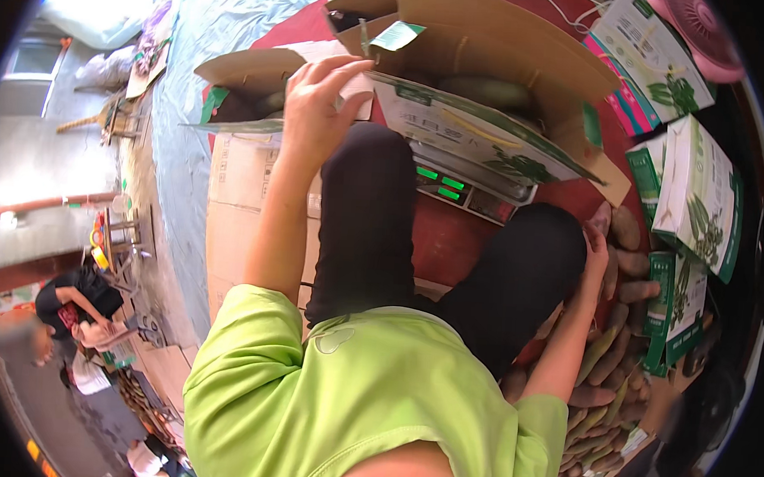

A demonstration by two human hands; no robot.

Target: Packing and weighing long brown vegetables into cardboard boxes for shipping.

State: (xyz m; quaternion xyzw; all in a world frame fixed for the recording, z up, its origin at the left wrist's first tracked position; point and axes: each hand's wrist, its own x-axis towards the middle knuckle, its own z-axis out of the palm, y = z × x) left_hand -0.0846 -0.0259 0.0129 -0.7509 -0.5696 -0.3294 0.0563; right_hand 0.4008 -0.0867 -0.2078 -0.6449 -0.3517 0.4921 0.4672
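Observation:
My left hand (322, 97) is raised over the near edge of an open cardboard carton (483, 127). Its thumb and fingers are apart, with nothing between them. Inside the carton lies a long brown tuber (491, 93), partly covered by the printed front wall. Beside my right knee, my right hand (595, 258) reaches low at the edge of a heap of tubers (604, 362). Its fingers are stretched out, their tips against a reddish tuber (602, 219); the knee hides part of the hand. A scale (462, 191) with a green-lit display stands between my knees, beneath the carton.
A second open carton (243, 84) adjoins on the left. Printed white-and-green boxes (700, 190) stand at the right, near a pink fan (700, 31). Flattened cardboard (238, 179) and blue sheeting (184, 133) lie at the left. Another person (80, 305) works further left.

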